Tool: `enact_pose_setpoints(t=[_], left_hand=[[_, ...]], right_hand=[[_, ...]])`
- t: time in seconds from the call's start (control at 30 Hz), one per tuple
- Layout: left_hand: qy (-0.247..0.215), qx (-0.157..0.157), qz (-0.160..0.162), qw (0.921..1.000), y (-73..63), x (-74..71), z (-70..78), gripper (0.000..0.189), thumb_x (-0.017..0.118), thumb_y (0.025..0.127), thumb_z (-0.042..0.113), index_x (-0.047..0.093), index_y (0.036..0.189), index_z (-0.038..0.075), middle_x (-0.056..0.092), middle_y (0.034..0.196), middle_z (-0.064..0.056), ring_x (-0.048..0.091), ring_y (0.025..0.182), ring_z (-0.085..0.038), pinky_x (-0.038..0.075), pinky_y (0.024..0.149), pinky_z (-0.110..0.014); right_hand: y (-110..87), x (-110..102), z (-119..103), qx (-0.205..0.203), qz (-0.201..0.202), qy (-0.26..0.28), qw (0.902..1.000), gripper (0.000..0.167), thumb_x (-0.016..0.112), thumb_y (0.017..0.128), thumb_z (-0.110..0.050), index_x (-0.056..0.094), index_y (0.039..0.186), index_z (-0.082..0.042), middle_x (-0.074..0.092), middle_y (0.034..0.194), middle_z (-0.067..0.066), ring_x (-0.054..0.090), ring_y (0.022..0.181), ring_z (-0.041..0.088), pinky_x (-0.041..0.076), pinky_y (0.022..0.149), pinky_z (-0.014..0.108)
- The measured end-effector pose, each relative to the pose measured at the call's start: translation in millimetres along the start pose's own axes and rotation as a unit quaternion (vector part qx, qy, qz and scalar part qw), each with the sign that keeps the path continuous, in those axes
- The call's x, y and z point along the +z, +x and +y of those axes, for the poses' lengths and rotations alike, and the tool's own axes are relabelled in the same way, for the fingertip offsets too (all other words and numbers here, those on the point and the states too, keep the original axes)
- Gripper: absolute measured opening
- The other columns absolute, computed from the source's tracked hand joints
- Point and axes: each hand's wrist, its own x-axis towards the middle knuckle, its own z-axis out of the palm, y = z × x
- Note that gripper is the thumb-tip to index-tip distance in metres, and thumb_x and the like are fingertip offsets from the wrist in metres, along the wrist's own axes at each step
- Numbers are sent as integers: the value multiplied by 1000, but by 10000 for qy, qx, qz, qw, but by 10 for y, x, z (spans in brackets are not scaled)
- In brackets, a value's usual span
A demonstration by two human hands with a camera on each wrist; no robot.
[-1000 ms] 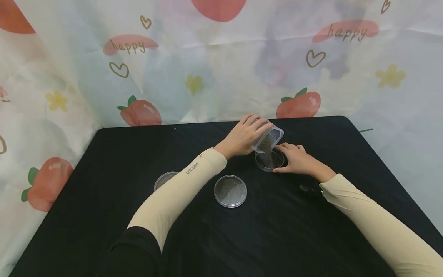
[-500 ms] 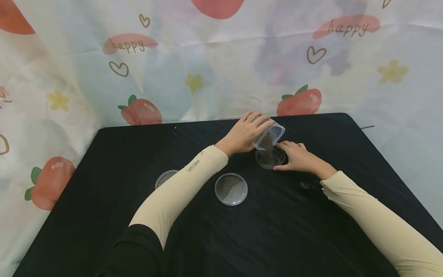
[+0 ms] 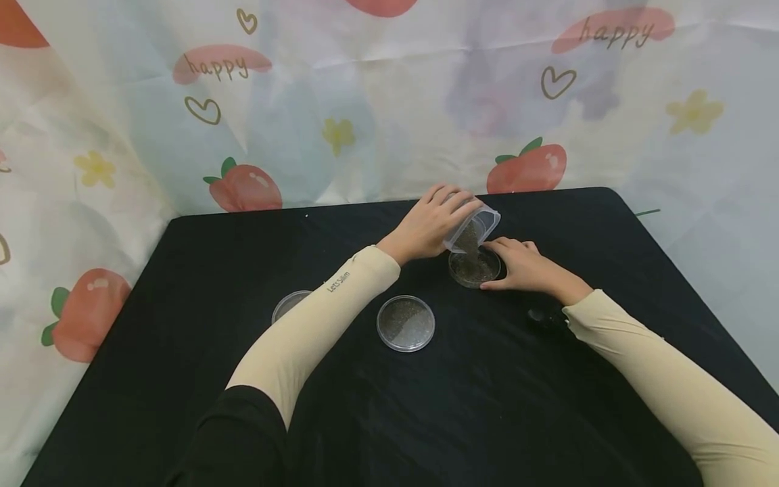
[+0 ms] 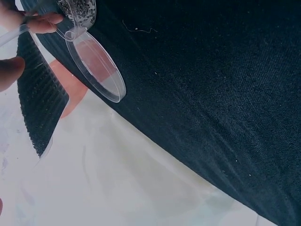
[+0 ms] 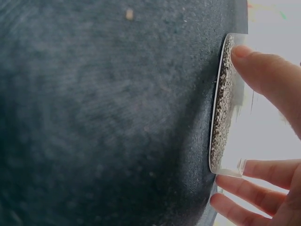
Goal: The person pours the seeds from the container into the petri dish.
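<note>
My left hand grips a clear plastic tub from above, tipped to the right. Dark, sand-like grains run from its lip into a clear petri dish on the table. Thumb and fingers of my right hand hold that dish at its sides; the right wrist view shows a layer of grains spread along its bottom. In the left wrist view, the tilted tub has grains heaped against its wall, and a round clear lid or dish lies beside the petri dish.
A second round dish, partly covered with grains, sits nearer on the black table. Another dish is half hidden behind my left sleeve. A small shiny black object lies by my right wrist. A patterned curtain stands behind the table.
More grains have run from the tub, and the petri dish has gone from nearly bare to covered with grains. Both hands keep their places; the view has tilted slightly down.
</note>
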Motion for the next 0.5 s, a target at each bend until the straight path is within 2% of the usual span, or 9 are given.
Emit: enact_pose_setpoints(t=[0.5], left_hand=[[143, -106, -89, 9998, 5, -22, -15, 76, 70, 81, 32, 33, 145, 18, 40, 144, -3, 34, 135, -23, 20, 117, -41]], right_hand=[[-4, -7, -7, -9, -12, 33, 10000, 85, 72, 76, -48, 41, 138, 2, 46, 136, 26, 43, 123, 41, 33, 90, 59]])
